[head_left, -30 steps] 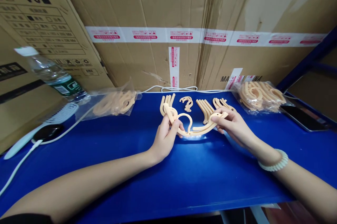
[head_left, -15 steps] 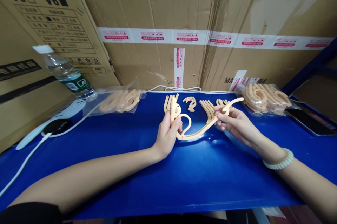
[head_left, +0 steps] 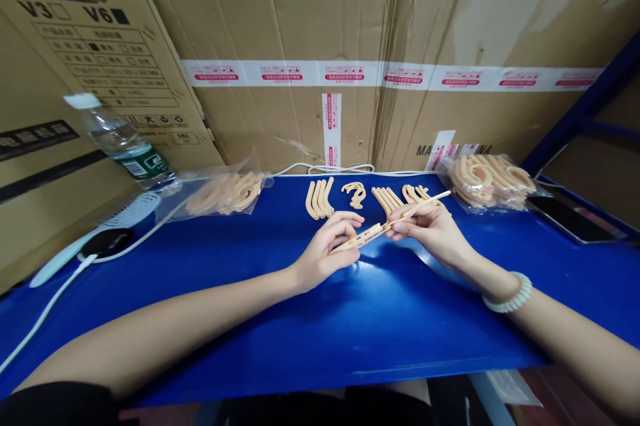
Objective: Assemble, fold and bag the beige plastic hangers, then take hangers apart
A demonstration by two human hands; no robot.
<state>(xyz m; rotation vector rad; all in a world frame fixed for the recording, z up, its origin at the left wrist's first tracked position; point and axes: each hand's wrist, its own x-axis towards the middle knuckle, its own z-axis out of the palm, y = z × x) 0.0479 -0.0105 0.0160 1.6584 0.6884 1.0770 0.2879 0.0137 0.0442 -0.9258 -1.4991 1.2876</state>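
Both hands hold a beige plastic folding hanger [head_left: 369, 235] above the blue tabletop, turned so that its slotted edge shows. My left hand [head_left: 327, 247] pinches its left end between thumb and fingers. Closed on the right part is my right hand [head_left: 427, 226], and a thin tip sticks out past its fingers. Behind the hands lie several loose hanger arms [head_left: 320, 198] at left, a few hook pieces [head_left: 356, 194] in the middle, and more hanger arms [head_left: 386, 199] and curved pieces [head_left: 415, 194] at right, partly hidden by my right hand.
Clear bags of beige parts lie at left [head_left: 227, 194] and right [head_left: 487, 179]. A water bottle [head_left: 133, 153], a pale hairbrush [head_left: 95, 243] and a black charger [head_left: 109, 243] with a white cable stand left. A phone [head_left: 575, 218] lies right. Cardboard boxes [head_left: 300, 19] wall the back.
The hanger has been turned from showing its broad curved outline to edge-on. My hands have come closer together, and the loose arms behind my left hand now show fully.
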